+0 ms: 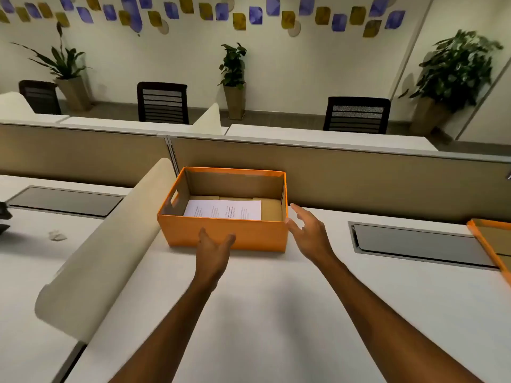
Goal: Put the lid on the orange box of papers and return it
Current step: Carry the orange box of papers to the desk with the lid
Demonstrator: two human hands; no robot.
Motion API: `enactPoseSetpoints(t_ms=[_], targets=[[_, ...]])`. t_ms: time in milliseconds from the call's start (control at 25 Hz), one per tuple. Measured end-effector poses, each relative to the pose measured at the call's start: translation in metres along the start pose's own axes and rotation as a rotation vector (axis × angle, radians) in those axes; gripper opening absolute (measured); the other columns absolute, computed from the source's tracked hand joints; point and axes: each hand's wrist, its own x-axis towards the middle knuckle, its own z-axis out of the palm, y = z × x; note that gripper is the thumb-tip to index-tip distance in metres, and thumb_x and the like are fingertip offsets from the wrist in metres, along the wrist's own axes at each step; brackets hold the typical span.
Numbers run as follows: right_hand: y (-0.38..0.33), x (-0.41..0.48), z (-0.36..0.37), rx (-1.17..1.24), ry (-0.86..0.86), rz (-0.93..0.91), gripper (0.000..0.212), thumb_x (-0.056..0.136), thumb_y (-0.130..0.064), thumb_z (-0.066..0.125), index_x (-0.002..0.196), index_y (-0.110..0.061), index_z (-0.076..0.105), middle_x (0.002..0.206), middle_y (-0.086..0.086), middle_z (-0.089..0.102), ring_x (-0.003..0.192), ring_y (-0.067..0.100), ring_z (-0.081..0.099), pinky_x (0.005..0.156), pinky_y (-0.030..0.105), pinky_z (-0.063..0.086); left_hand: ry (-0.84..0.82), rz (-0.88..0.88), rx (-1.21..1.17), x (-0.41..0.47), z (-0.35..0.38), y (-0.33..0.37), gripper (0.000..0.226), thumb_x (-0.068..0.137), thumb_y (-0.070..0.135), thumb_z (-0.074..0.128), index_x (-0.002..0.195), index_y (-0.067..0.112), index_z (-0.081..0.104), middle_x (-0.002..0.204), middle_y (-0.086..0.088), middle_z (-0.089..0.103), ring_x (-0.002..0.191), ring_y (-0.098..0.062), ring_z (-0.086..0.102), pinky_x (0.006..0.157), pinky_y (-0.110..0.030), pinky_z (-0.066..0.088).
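step: box not lidded yet | box (225, 234): open on the desk (276, 313), papers (222, 210) inside, just ahead of both your hands | left hand (214, 251): spread, at the near wall, contact unclear | right hand (308, 233): spread, at the right corner, holding nothing | lid (489, 244): well right of your right hand | next: probably reach right, grab lid, square it over the rim

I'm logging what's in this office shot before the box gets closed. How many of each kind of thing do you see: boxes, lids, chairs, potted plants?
Orange box: 1, open, with papers inside
Orange lid: 1, at the right edge of the desk
Chairs: 3
Potted plants: 3
Total: 8
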Motion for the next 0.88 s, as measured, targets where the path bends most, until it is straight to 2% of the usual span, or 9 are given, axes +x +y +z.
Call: enactPoseSetpoints(t_ms=[80,160,280,360,480,680,760,880], targets=[[0.005,0.018,0.011,0.055,0.025,0.144,0.051,0.096,-0.03,0.056,0.143,-0.013,0.046,0.145,0.009,0.051,0.13,0.026,0.051,0.101,0.032,0.041,-0.011,-0.131,-0.131,0.021,0.008,-0.005,0.092,0.085,0.036,0.069,0.153,0.014,0.01,0.153,-0.01,0.031,0.126,-0.033,0.045,0.085,-0.051,0.055],[0.012,0.033,0.021,0.09,0.027,0.288,0.053,0.095,-0.034,0.057,0.142,-0.013,0.047,0.142,0.013,0.053,0.127,0.029,0.053,0.098,0.032,0.043,-0.023,-0.212,-0.211,0.037,0.019,-0.007,0.087,0.083,0.035,0.072,0.148,0.015,0.019,0.147,-0.01,0.035,0.12,-0.035,0.048,0.074,-0.049,0.06],[0.025,0.05,0.031,0.151,0.046,0.446,0.054,0.092,-0.038,0.059,0.139,-0.012,0.051,0.139,0.013,0.056,0.122,0.03,0.056,0.101,0.045,0.049,0.008,-0.253,-0.32,0.051,0.036,-0.003,0.071,0.077,0.031,0.078,0.131,0.015,0.034,0.132,-0.005,0.044,0.108,-0.03,0.052,0.06,-0.041,0.06],[0.03,0.057,0.038,0.177,0.063,0.505,0.054,0.09,-0.036,0.063,0.136,-0.011,0.053,0.135,0.013,0.058,0.118,0.032,0.058,0.098,0.05,0.051,0.013,-0.296,-0.394,0.059,0.048,0.0,0.072,0.076,0.027,0.08,0.131,0.014,0.037,0.132,-0.003,0.049,0.112,-0.029,0.054,0.061,-0.044,0.06],[0.036,0.067,0.049,0.21,0.071,0.559,0.047,0.089,-0.03,0.063,0.132,-0.013,0.058,0.125,0.011,0.064,0.104,0.032,0.065,0.086,0.05,0.058,0.012,-0.351,-0.483,0.068,0.064,0.007,0.076,0.08,0.022,0.076,0.14,0.018,0.03,0.136,-0.001,0.049,0.119,-0.03,0.051,0.064,-0.053,0.06],[0.042,0.074,0.056,0.23,0.121,0.578,0.027,0.089,-0.018,0.062,0.115,-0.011,0.068,0.109,0.009,0.069,0.091,0.031,0.067,0.072,0.05,0.062,0.08,-0.448,-0.528,0.079,0.074,0.012,0.059,0.089,0.014,0.066,0.136,0.015,0.031,0.132,-0.004,0.056,0.113,-0.031,0.053,0.065,-0.057,0.059],[0.041,0.073,0.055,0.241,0.123,0.571,0.026,0.09,-0.016,0.063,0.115,-0.01,0.068,0.109,0.007,0.067,0.092,0.033,0.067,0.071,0.049,0.062,0.091,-0.473,-0.548,0.081,0.076,0.014,0.069,0.09,0.011,0.065,0.144,0.015,0.022,0.131,-0.004,0.059,0.118,-0.033,0.053,0.066,-0.058,0.059],[0.038,0.064,0.054,0.278,0.133,0.568,0.027,0.089,-0.014,0.064,0.116,-0.009,0.067,0.11,0.008,0.067,0.094,0.035,0.067,0.071,0.051,0.061,0.122,-0.479,-0.599,0.08,0.079,0.018,0.09,0.089,0.004,0.063,0.15,0.019,-0.002,0.127,-0.002,0.062,0.116,-0.029,0.054,0.071,-0.059,0.058]])
